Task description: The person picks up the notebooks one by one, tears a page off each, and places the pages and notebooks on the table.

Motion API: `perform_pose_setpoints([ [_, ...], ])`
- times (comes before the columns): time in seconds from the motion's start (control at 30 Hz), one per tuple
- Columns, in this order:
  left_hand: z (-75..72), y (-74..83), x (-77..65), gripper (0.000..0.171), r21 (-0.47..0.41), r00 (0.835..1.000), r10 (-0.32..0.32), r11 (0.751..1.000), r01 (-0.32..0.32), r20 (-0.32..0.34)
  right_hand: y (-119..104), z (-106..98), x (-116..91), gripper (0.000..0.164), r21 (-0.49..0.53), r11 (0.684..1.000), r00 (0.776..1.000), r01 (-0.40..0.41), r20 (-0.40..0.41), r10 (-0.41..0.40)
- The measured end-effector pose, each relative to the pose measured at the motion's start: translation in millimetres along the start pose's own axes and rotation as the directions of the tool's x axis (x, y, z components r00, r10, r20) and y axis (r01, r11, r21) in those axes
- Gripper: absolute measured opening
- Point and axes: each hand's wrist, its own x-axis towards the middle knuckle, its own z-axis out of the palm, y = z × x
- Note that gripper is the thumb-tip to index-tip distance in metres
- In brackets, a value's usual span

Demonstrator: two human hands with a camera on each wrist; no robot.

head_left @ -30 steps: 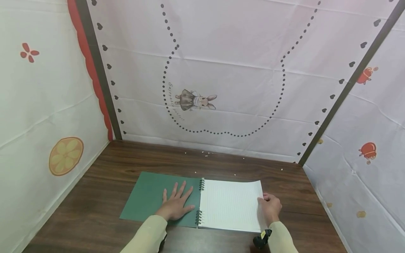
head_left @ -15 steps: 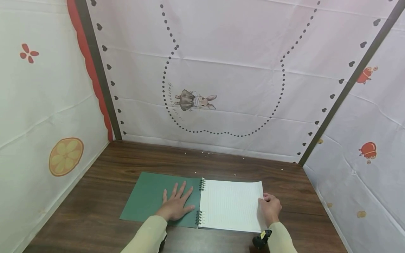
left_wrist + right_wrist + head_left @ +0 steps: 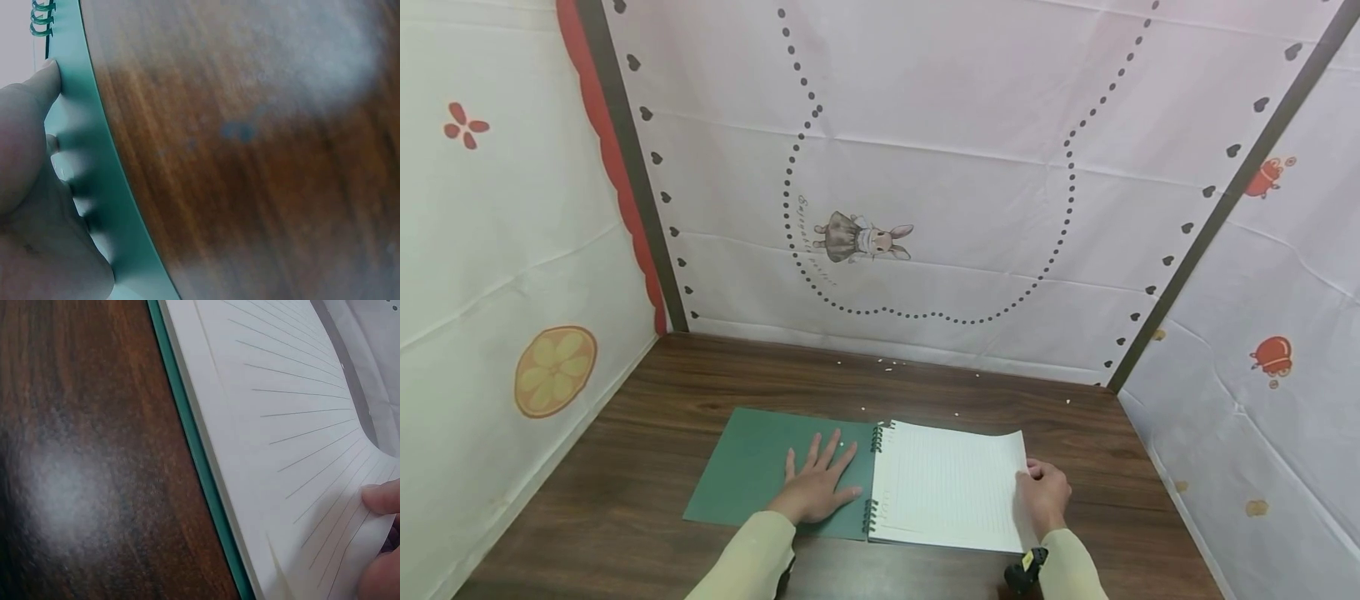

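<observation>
A spiral notebook lies open on the table, its green cover (image 3: 760, 458) to the left and a white lined sheet (image 3: 951, 483) on top at the right. My left hand (image 3: 815, 490) rests flat on the cover with its fingers spread, beside the black wire rings (image 3: 877, 437). At the sheet's right edge, my right hand (image 3: 1045, 496) pinches the paper between thumb and fingers. The right wrist view shows the thumb (image 3: 381, 499) on the lined face and the paper curving upward there. The sheet's upper left corner sits a little right of the rings and looks detached from them.
The dark wooden table (image 3: 655, 467) carries several tiny white paper scraps near its back edge. One white speck (image 3: 841, 443) is on the cover by my left fingers. Printed white cloth walls (image 3: 925, 208) enclose the table at the back and sides.
The sheet has shifted right, its upper left corner coming away from the rings. My right hand has moved slightly right with it. A white speck has appeared on the cover; my left hand stays put.
</observation>
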Motion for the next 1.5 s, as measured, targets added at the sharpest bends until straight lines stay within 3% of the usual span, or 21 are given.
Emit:
perform_pose_setpoints([
  [0.23, 0.6, -0.2, 0.5, 0.071, -0.002, 1.000, 0.001, 1.000, -0.001, 0.004, 3.4, -0.6, 0.0, 0.024, -0.029, 0.999, 1.000, 0.020, 0.022, -0.019],
  [0.53, 2.5, 0.2, 1.7, 0.071, -0.005, 1.000, 0.005, 1.000, -0.006, -0.021, 9.5, -8.6, -2.8, 0.038, -0.022, 0.991, 0.990, 0.134, 0.047, -0.133],
  [0.73, 9.0, -2.3, 4.9, 0.070, -0.006, 0.993, 0.034, 0.999, -0.035, -0.117, 7.6, -15.3, -6.9, 0.041, 0.029, 0.995, 0.993, 0.093, 0.071, -0.095],
  [0.97, 5.8, 3.4, 4.9, 0.058, 0.039, 0.966, 0.066, 0.998, -0.058, -0.251, 7.2, -18.6, -12.2, 0.041, 0.165, 0.986, 0.995, -0.003, 0.102, -0.014],
  [1.1, 3.2, 11.7, 6.0, 0.043, -0.097, 0.956, 0.028, 0.994, -0.059, -0.291, 5.1, -19.0, -17.2, 0.039, 0.225, 0.974, 0.991, -0.029, 0.134, -0.002],
  [1.27, 2.6, 20.7, 6.7, 0.040, -0.358, 0.967, -0.021, 0.931, -0.074, -0.255, 3.2, -14.7, -24.3, 0.043, 0.280, 0.958, 0.980, -0.055, 0.198, -0.002],
  [1.37, 3.8, 22.5, 6.7, 0.036, -0.417, 0.965, -0.012, 0.903, -0.102, -0.261, 1.6, -9.4, -28.9, 0.042, 0.278, 0.959, 0.977, -0.059, 0.212, -0.002],
  [1.5, 3.7, 21.7, 4.6, 0.024, -0.442, 0.961, 0.004, 0.888, -0.131, -0.276, -1.5, -1.2, -36.2, 0.041, 0.274, 0.961, 0.977, -0.040, 0.213, -0.020],
])
